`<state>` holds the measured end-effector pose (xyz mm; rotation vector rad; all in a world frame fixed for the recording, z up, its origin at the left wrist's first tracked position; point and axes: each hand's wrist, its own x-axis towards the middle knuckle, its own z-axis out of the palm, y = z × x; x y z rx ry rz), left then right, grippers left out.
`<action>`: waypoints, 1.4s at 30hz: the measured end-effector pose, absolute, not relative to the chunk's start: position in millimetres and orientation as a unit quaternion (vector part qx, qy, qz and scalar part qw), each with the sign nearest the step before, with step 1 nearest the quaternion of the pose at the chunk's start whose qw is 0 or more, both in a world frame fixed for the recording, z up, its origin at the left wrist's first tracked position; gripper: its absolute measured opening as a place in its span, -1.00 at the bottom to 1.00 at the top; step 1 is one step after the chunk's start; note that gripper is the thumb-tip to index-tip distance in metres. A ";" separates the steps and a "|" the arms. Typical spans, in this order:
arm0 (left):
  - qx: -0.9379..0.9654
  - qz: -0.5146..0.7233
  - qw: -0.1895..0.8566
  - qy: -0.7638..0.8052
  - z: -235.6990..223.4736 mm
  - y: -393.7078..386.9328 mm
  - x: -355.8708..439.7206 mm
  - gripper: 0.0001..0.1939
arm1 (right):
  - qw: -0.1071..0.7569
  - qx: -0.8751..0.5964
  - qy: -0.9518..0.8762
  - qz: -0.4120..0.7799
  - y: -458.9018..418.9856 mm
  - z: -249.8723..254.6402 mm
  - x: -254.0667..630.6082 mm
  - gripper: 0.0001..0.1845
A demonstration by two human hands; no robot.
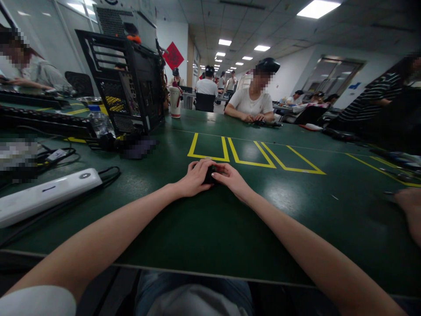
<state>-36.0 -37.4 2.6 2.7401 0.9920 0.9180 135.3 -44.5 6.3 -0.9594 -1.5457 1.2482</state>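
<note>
Both hands meet over the green table, just in front of the yellow tape outlines. Between them is a small black object, mostly covered by fingers, so its kind cannot be made out. My left hand is wrapped over its left side and top. From the right, my right hand pinches it with thumb and fingers. The object looks to be at or close to the tabletop; whether it touches is hidden.
A white power strip with black cables lies at left. Behind it are a plastic bottle, a black computer case and a paper cup. A co-worker sits opposite; another person's hand is at right.
</note>
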 end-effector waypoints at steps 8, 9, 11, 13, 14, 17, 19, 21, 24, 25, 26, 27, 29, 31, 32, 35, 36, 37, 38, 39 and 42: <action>0.896 0.298 0.049 0.325 2.6 -37.8 -36.1 -0.40 | 0.457 -0.335 -0.648 0.509 -49.4 6.1 137.7 -0.65; 0.896 0.299 0.047 0.326 2.7 -37.9 -36.0 -0.41 | 0.461 -0.341 -0.644 0.507 -49.5 6.2 137.1 -0.68; 0.895 0.300 0.044 0.326 3.0 -38.0 -35.8 -0.42 | 0.470 -0.353 -0.636 0.500 -48.9 6.1 136.1 -0.73; 0.896 0.300 0.043 0.324 3.1 -38.0 -35.5 -0.42 | 0.471 -0.358 -0.634 0.498 -47.7 5.7 135.8 -0.70; 0.897 0.300 0.042 0.323 3.0 -37.9 -35.4 -0.42 | 0.469 -0.359 -0.633 0.500 -47.1 5.3 135.9 -0.67; 0.896 0.303 0.042 0.322 2.4 -37.5 -35.5 -0.41 | 0.461 -0.355 -0.633 0.511 -45.8 3.9 137.1 -0.63; 0.896 0.303 0.041 0.323 2.1 -37.4 -35.7 -0.41 | 0.460 -0.352 -0.635 0.511 -45.5 2.8 137.6 -0.63; 0.896 0.300 0.043 0.324 2.2 -37.4 -35.9 -0.42 | 0.463 -0.350 -0.639 0.505 -45.8 2.1 137.4 -0.62; 0.896 0.300 0.046 0.324 2.8 -37.9 -35.8 -0.41 | 0.478 -0.352 -0.642 0.485 -46.8 2.8 136.0 -0.67; 0.895 0.302 0.047 0.324 3.1 -38.2 -35.6 -0.41 | 0.484 -0.353 -0.644 0.476 -47.4 3.6 135.4 -0.70; 0.895 0.303 0.047 0.324 3.4 -38.4 -35.5 -0.41 | 0.487 -0.354 -0.649 0.465 -48.4 4.7 134.7 -0.73; 0.896 0.303 0.047 0.322 3.7 -38.6 -35.5 -0.41 | 0.487 -0.355 -0.658 0.452 -49.6 5.8 134.0 -0.75; 0.897 0.301 0.046 0.320 4.2 -38.8 -35.6 -0.42 | 0.483 -0.356 -0.678 0.424 -52.8 7.9 132.8 -0.77; 0.898 0.300 0.047 0.319 4.8 -38.8 -36.1 -0.43 | 0.479 -0.358 -0.696 0.397 -56.1 8.2 132.1 -0.76; 0.898 0.299 0.049 0.320 5.1 -38.8 -36.3 -0.43 | 0.477 -0.361 -0.704 0.381 -57.2 7.4 132.1 -0.76; 0.897 0.295 0.056 0.325 6.8 -39.4 -36.5 -0.42 | 0.463 -0.390 -0.727 0.323 -55.6 1.7 133.8 -0.74; 0.896 0.293 0.060 0.327 7.4 -39.7 -36.3 -0.42 | 0.456 -0.406 -0.732 0.302 -53.4 -0.7 134.8 -0.73; 0.895 0.293 0.065 0.330 7.8 -39.8 -35.8 -0.43 | 0.450 -0.422 -0.736 0.280 -50.9 -2.7 135.9 -0.72; 0.893 0.293 0.069 0.334 8.0 -39.4 -35.2 -0.43 | 0.444 -0.437 -0.738 0.257 -48.4 -4.2 137.1 -0.72; 0.891 0.293 0.075 0.339 7.9 -38.5 -34.4 -0.43 | 0.437 -0.451 -0.742 0.233 -46.2 -5.0 138.1 -0.73; 0.877 0.300 0.095 0.363 4.7 -30.8 -32.1 -0.42 | 0.397 -0.476 -0.762 0.186 -44.8 -3.2 140.9 -0.74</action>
